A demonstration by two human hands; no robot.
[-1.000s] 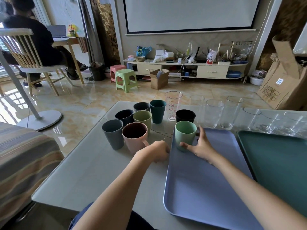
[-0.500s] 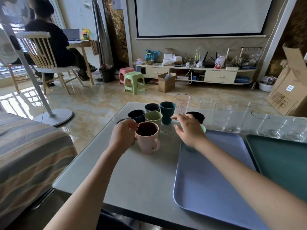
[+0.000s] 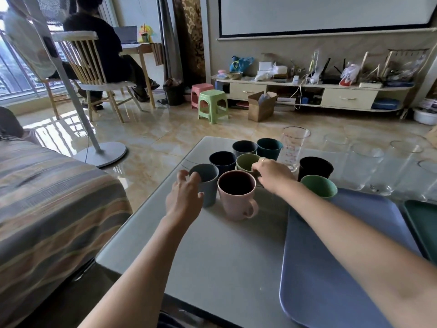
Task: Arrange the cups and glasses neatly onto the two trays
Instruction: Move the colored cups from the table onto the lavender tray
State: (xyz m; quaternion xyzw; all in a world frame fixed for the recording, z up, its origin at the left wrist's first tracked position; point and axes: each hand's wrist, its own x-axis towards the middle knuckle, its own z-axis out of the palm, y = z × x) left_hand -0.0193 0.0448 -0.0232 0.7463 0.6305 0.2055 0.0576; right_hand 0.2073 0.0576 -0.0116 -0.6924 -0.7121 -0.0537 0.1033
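Several coloured cups cluster on the grey table (image 3: 212, 252). My left hand (image 3: 184, 197) wraps its fingers round the grey-blue cup (image 3: 208, 183) at the cluster's left. My right hand (image 3: 272, 174) pinches the rim of the olive-green cup (image 3: 244, 162). A pink mug (image 3: 236, 197) stands between my hands. A mint cup (image 3: 319, 185) sits on the far-left corner of the lavender tray (image 3: 343, 268), with a black cup (image 3: 315, 166) just behind it. A dark green tray (image 3: 423, 221) lies at the right edge. A printed glass (image 3: 294, 147) and several clear glasses (image 3: 364, 166) line the back.
Navy (image 3: 222, 160), dark grey (image 3: 244, 147) and teal (image 3: 269, 147) cups stand behind the olive one. A striped sofa (image 3: 47, 197) flanks the table's left side. A floor fan's base (image 3: 99, 152) stands beyond it, and a person sits on a chair at the far left.
My left hand left the pink mug and closed on the grey-blue cup. My right hand moved left from the mint cup to the olive-green cup's rim.
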